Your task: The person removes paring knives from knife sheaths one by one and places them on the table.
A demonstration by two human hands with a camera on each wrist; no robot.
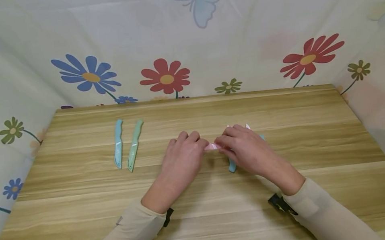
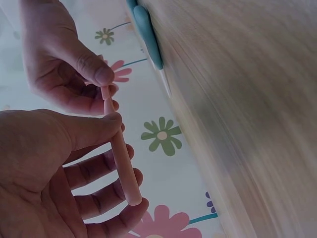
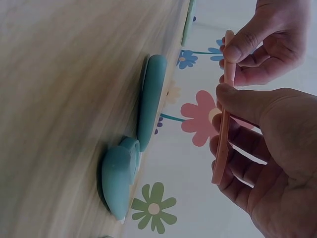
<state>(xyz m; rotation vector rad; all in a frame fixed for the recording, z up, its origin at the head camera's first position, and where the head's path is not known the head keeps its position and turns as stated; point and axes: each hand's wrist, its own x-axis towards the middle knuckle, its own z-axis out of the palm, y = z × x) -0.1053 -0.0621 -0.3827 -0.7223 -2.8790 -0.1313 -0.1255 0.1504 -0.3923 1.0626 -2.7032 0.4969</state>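
Observation:
Both hands hold one slim pink sheathed knife (image 1: 212, 146) level above the table. The left hand (image 1: 186, 153) pinches its rounded handle (image 2: 128, 173) between thumb and fingers. At the other end, the right hand (image 1: 245, 145) grips the pink sheath (image 3: 223, 148), thumb on one side and fingertips on the other. The hands are close together, with a short pink stretch showing between them. Under the right hand lies a light-blue handle (image 1: 232, 166), partly hidden. In the right wrist view, a blue handle (image 3: 152, 101) and a shorter, wider blue piece (image 3: 116, 178) lie on the table.
On the left of the wooden table (image 1: 81, 215), a blue sheathed knife (image 1: 118, 144) and a green sheathed knife (image 1: 135, 145) lie side by side. A white pointed tip (image 1: 247, 126) shows beyond the right hand. Flower-printed cloth (image 1: 240, 40) stands behind the table and along its sides.

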